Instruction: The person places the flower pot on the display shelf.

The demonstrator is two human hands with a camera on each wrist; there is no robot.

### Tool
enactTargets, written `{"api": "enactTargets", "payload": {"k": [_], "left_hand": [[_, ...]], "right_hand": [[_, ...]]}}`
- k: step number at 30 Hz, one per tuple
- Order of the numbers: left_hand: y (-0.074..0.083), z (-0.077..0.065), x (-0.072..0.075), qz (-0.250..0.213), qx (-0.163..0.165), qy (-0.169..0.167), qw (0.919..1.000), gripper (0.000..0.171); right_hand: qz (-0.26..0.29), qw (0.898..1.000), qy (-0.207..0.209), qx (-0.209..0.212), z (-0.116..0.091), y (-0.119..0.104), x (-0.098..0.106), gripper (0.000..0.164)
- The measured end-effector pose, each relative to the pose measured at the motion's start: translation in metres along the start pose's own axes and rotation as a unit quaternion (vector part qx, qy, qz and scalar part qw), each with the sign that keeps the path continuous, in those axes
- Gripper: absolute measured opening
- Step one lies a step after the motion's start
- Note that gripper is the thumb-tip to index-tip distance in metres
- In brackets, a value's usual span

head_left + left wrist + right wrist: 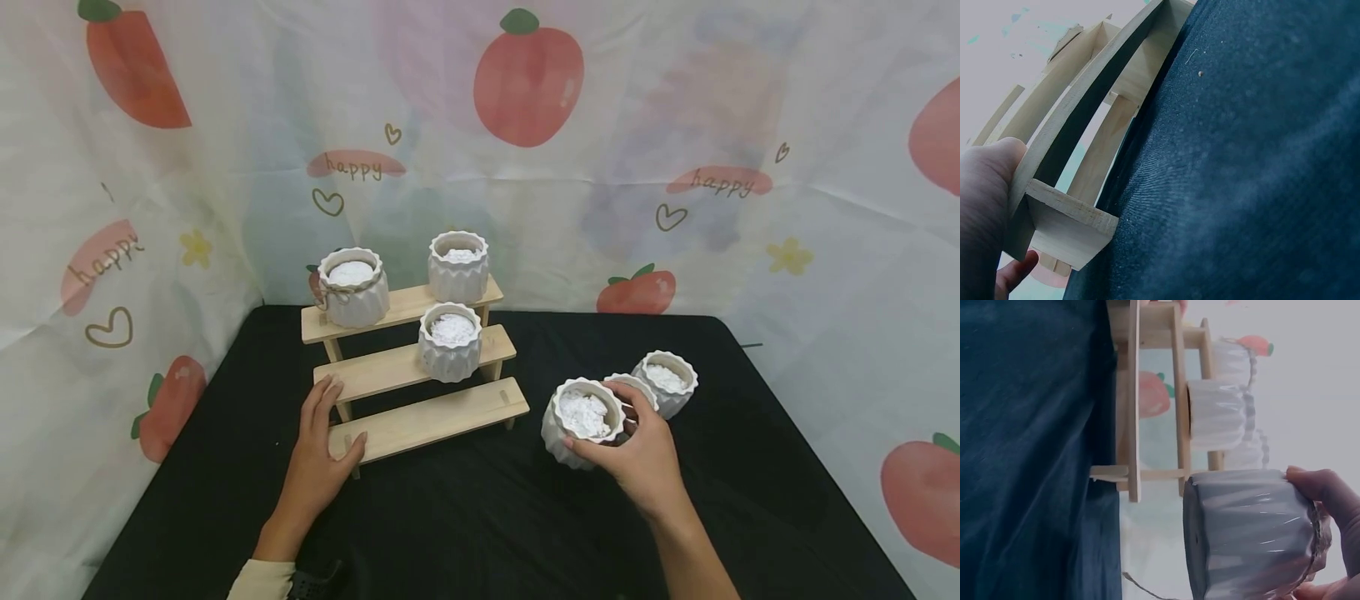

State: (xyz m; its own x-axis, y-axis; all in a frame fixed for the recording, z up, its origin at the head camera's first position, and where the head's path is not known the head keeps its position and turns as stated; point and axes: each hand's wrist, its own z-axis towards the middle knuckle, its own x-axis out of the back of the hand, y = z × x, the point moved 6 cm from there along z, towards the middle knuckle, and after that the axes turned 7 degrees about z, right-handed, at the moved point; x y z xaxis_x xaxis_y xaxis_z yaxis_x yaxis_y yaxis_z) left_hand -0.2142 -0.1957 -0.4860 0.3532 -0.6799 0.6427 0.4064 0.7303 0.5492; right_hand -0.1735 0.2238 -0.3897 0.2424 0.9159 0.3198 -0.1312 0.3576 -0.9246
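My right hand [641,454] grips the rim of a white fluted ceramic pot [553,433] with white crumbly filling. In the right wrist view, twine circles that pot [1254,531] near its rim, and it is held on its side relative to the frame, clear of the black cloth. On the left, a three-step wooden stand [435,421] has my left hand [318,450] at its left end, thumb over the bottom board and fingers along the side. The left wrist view shows the thumb [1007,153] against the board's edge.
Two pots stand on the top step: a twine-tied one [358,304] and a plain one [459,279]. Another pot [450,354] sits on the middle step. Behind my right hand are a partly hidden pot [628,381] and a further one [678,400] on the black cloth [465,525].
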Motion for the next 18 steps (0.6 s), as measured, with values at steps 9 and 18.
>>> {"api": "enactTargets", "payload": {"k": [9, 18], "left_hand": [[-0.002, 0.0, -0.001, 0.004, -0.002, 0.002, 1.0, 0.095], [-0.003, 0.0, -0.002, 0.003, -0.004, 0.002, 1.0, 0.095]], "right_hand": [[-0.008, 1.0, -0.007, 0.023, 0.005, -0.017, -0.011, 0.085], [0.026, 0.998, -0.041, 0.034, 0.006, -0.033, -0.03, 0.085]]}}
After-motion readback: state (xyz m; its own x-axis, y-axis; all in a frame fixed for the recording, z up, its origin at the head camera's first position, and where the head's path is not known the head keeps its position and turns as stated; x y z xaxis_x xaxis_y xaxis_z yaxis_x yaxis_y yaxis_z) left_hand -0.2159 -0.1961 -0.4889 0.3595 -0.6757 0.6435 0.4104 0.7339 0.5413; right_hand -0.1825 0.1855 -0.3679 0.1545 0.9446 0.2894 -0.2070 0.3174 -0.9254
